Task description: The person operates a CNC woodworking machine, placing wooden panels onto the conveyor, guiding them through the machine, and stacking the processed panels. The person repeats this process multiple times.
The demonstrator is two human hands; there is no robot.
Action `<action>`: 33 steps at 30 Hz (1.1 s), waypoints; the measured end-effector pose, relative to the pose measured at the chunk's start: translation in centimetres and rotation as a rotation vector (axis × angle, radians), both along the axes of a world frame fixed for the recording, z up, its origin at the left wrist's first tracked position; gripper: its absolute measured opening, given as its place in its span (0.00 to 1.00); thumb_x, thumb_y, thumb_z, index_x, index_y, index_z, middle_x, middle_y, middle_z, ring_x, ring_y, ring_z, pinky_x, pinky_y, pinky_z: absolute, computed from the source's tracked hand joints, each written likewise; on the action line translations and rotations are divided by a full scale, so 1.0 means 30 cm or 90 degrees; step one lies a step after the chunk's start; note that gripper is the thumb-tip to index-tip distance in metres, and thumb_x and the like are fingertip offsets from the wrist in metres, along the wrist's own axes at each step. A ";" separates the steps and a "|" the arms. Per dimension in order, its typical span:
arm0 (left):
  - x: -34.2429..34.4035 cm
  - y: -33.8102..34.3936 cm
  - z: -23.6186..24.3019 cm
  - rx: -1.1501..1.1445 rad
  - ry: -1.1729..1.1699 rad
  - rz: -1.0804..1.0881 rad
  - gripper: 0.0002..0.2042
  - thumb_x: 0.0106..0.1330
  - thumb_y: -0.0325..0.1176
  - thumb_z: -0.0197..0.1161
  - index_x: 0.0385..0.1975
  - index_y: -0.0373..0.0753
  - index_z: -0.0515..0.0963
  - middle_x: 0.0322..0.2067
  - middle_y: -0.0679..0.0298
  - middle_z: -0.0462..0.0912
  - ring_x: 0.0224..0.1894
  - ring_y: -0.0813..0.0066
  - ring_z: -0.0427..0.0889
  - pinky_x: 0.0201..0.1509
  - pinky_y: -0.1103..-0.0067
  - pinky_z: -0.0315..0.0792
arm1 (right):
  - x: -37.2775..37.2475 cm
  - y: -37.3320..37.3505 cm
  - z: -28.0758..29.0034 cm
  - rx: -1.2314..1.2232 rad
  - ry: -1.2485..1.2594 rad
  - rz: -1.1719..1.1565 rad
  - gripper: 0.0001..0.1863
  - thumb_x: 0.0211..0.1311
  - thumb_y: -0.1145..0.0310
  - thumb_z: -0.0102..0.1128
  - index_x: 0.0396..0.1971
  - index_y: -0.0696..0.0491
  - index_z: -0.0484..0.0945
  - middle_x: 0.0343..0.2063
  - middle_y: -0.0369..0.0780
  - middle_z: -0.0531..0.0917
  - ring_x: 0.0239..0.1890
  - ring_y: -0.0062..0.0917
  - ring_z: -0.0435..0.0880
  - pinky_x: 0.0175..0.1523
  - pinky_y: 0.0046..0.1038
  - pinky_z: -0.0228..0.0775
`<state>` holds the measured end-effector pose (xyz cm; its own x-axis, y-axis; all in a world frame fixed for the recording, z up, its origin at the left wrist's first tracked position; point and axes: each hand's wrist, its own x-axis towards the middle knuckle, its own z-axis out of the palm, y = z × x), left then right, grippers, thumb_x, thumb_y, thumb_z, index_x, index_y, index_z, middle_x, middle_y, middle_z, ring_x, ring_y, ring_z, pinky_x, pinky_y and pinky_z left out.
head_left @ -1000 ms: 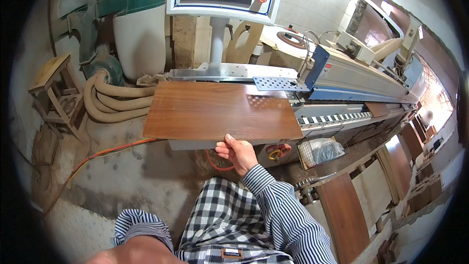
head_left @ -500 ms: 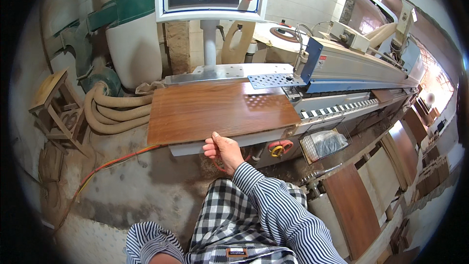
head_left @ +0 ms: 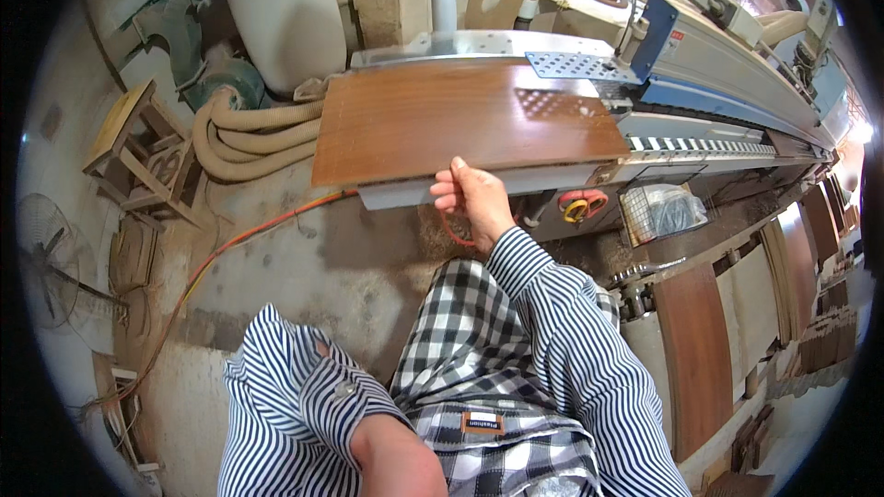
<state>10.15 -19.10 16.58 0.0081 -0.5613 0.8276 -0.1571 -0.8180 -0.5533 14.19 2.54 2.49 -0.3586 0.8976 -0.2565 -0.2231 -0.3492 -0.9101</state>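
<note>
A long machine runs off to the right, its beam along the far side of a feed track of black and white pads. At its near end is the bench, where the brown board lies flat, its far right part beside a blue perforated plate. Laying the board down looks done; its right end seems only at the start of the track, so the track's length looks left to cover. The left hand shows only in part; I cannot tell how its fingers stand. The right hand has its thumb at the board's near edge, the other fingers loosely curled below; whether they grip or merely press, I cannot tell.
</note>
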 end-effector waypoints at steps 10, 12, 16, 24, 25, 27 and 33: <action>0.004 -0.020 -0.011 -0.013 0.001 -0.003 0.19 0.58 0.24 0.51 0.05 0.44 0.58 0.05 0.76 0.63 0.09 0.88 0.64 0.62 0.71 0.55 | -0.012 0.003 0.001 0.000 0.000 0.004 0.21 0.70 0.52 0.49 0.37 0.58 0.78 0.27 0.37 0.83 0.25 0.18 0.79 0.33 0.21 0.70; 0.007 -0.014 -0.012 -0.016 -0.007 -0.009 0.19 0.58 0.24 0.51 0.05 0.44 0.58 0.05 0.76 0.63 0.09 0.88 0.64 0.59 0.74 0.57 | 0.003 0.000 -0.001 -0.003 -0.006 -0.010 0.21 0.69 0.52 0.50 0.37 0.57 0.78 0.27 0.37 0.83 0.26 0.17 0.79 0.34 0.20 0.70; 0.013 -0.016 -0.009 0.013 -0.011 0.018 0.19 0.58 0.24 0.53 0.06 0.43 0.58 0.05 0.75 0.63 0.09 0.88 0.63 0.47 0.86 0.62 | 0.034 0.010 -0.003 0.006 0.000 -0.016 0.21 0.69 0.52 0.51 0.37 0.57 0.78 0.27 0.37 0.83 0.26 0.17 0.80 0.34 0.20 0.70; 0.015 -0.005 -0.008 0.028 -0.006 0.047 0.19 0.59 0.24 0.52 0.06 0.42 0.59 0.05 0.74 0.62 0.08 0.88 0.62 0.31 0.96 0.59 | 0.174 0.060 -0.019 0.038 -0.003 -0.096 0.19 0.68 0.53 0.53 0.34 0.56 0.79 0.25 0.36 0.84 0.23 0.17 0.80 0.33 0.19 0.73; 0.016 -0.011 -0.008 0.026 -0.009 0.050 0.19 0.59 0.24 0.52 0.06 0.42 0.59 0.05 0.74 0.62 0.08 0.88 0.62 0.35 0.95 0.61 | 0.192 0.070 -0.025 0.043 -0.001 -0.100 0.19 0.68 0.53 0.54 0.33 0.56 0.79 0.24 0.36 0.84 0.23 0.17 0.80 0.32 0.19 0.73; 0.018 -0.004 -0.004 0.030 -0.005 0.039 0.19 0.59 0.24 0.52 0.06 0.42 0.60 0.05 0.75 0.62 0.08 0.88 0.62 0.42 0.91 0.63 | 0.229 0.086 -0.034 0.045 -0.004 -0.114 0.19 0.67 0.53 0.54 0.33 0.56 0.79 0.23 0.36 0.83 0.22 0.17 0.80 0.32 0.19 0.73; 0.030 0.034 0.000 0.017 0.048 0.009 0.20 0.61 0.25 0.50 0.06 0.43 0.59 0.05 0.76 0.63 0.09 0.88 0.63 0.65 0.74 0.53 | 0.382 0.147 -0.033 0.049 -0.025 -0.200 0.18 0.67 0.53 0.55 0.30 0.54 0.77 0.22 0.35 0.82 0.20 0.16 0.78 0.29 0.19 0.70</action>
<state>11.03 -18.08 16.57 0.0784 -0.5831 0.8086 -0.1879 -0.8052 -0.5624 25.64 6.97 1.50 -0.0527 0.9800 -0.1920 -0.2736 -0.1991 -0.9410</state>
